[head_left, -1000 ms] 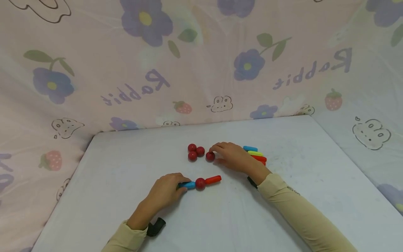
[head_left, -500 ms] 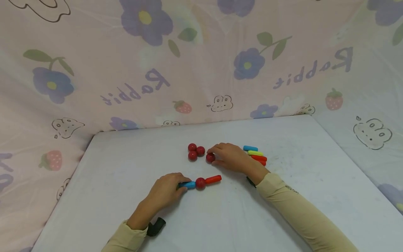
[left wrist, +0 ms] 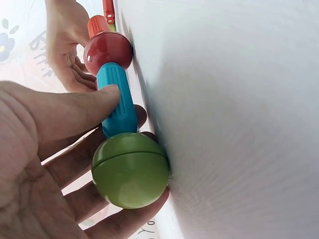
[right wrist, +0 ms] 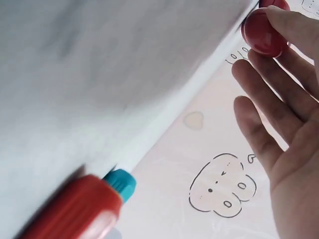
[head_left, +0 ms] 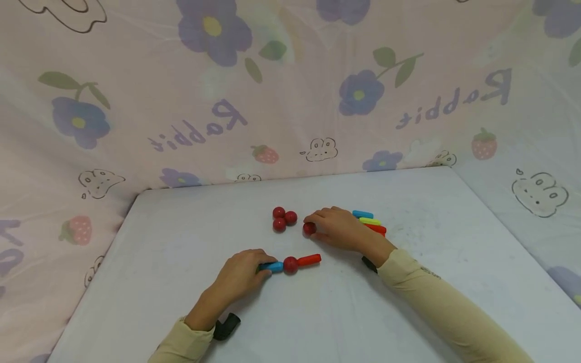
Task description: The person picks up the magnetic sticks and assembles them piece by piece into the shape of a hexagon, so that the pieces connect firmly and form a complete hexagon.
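My left hand (head_left: 240,273) grips a blue stick (left wrist: 118,99) between thumb and fingers, low over the white table. A green ball (left wrist: 130,172) sits on the stick's near end, within the curl of the fingers. On its other end is a red ball (head_left: 290,265), from which a red stick (head_left: 310,260) points right. Farther back, my right hand (head_left: 338,228) pinches a loose red ball (head_left: 309,230) at the tabletop. In the right wrist view, the thumb lies on this loose ball (right wrist: 264,32) with fingers behind it.
Three more red balls (head_left: 279,224) stand clustered left of the right hand. Beyond that hand's wrist lie a blue stick (head_left: 363,214), a yellow stick (head_left: 369,221) and red sticks (head_left: 375,229). A patterned cloth (head_left: 281,101) hangs behind the table (head_left: 204,217).
My right hand has drawn its red ball a little to the right and nearer, away from the three others. The left hand keeps its hold on the blue stick, unmoved.
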Demonstrator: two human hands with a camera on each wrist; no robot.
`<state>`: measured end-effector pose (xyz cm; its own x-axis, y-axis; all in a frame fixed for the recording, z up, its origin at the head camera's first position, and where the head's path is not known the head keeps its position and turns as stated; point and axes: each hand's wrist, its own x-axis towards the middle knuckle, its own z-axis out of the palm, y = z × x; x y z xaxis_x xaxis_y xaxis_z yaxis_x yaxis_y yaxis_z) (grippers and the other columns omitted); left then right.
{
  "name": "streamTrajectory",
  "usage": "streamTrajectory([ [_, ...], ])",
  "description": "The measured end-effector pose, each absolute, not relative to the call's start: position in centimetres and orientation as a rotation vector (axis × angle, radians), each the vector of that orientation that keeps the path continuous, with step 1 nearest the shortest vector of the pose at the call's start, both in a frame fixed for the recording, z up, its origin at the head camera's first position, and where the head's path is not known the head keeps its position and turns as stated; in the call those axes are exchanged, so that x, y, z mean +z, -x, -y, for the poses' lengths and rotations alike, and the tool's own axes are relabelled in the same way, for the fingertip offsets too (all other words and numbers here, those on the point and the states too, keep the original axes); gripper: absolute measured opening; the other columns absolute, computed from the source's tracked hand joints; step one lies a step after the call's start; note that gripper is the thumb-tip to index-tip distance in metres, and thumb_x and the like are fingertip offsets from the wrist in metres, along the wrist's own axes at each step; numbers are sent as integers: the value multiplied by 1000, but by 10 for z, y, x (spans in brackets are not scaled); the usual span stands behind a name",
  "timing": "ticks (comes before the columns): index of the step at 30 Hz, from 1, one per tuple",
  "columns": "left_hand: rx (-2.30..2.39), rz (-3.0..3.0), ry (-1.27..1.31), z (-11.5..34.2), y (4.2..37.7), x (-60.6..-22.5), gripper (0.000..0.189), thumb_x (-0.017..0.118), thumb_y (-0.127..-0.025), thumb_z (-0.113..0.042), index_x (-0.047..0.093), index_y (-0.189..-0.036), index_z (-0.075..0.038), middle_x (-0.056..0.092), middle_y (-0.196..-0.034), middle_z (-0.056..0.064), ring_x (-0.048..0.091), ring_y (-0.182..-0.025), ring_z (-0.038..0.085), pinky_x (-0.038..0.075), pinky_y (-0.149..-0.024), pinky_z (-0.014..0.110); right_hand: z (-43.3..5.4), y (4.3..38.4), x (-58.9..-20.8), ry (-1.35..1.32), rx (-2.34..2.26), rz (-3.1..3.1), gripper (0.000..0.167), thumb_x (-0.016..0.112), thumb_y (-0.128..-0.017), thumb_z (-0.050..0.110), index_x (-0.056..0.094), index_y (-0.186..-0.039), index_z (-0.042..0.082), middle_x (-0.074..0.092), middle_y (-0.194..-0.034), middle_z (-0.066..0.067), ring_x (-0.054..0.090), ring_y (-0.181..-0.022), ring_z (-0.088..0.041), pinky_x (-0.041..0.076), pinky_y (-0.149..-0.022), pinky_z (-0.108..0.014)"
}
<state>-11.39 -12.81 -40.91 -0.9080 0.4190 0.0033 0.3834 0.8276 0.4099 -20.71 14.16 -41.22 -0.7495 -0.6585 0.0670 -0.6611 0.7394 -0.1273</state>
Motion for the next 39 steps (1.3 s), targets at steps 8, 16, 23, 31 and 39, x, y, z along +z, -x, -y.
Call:
streamTrajectory([
  [8, 628, -2916, -641, 128, 113, -410, 23, 77, -85, -13, 77, -108, -14, 73, -98, -3, 65, -90, 15, 55, -80, 39, -151, 205, -416, -1087, 226, 2901, 43, 73, -90, 33, 63, -130, 18, 70, -124, 0, 65, -116, -20, 49, -105, -44],
  [16, 686, -2891, -610, 128, 114, -409, 23, 77, -85, -10, 76, -109, -13, 74, -103, -1, 66, -96, 19, 56, -85, 42, -161, 196, -417, -1040, 220, 2906, 45, 72, -90, 37, 63, -130, 17, 71, -121, 0, 65, -114, -21, 50, -102, -45],
  [23, 677, -2892, -567, 129, 116, -410, 25, 77, -86, -10, 76, -110, -14, 74, -104, 0, 66, -98, 20, 55, -87, 43, -169, 179, -419, -985, 264, 2897, 46, 74, -89, 36, 64, -129, 16, 71, -118, 0, 66, -112, -20, 52, -100, -43],
  [31, 670, -2904, -558, 130, 117, -409, 24, 76, -86, -9, 77, -109, -15, 73, -100, -2, 64, -93, 15, 55, -85, 40, -173, 155, -415, -966, 276, 2890, 48, 76, -86, 39, 64, -128, 18, 71, -117, 2, 66, -110, -18, 54, -97, -43],
  [39, 646, -2909, -538, 131, 118, -408, 24, 76, -86, -11, 76, -109, -17, 72, -99, -4, 61, -90, 13, 54, -83, 39, -178, 141, -417, -975, 242, 2818, 44, 73, -88, 39, 65, -126, 19, 72, -115, 3, 67, -107, -16, 55, -93, -40],
])
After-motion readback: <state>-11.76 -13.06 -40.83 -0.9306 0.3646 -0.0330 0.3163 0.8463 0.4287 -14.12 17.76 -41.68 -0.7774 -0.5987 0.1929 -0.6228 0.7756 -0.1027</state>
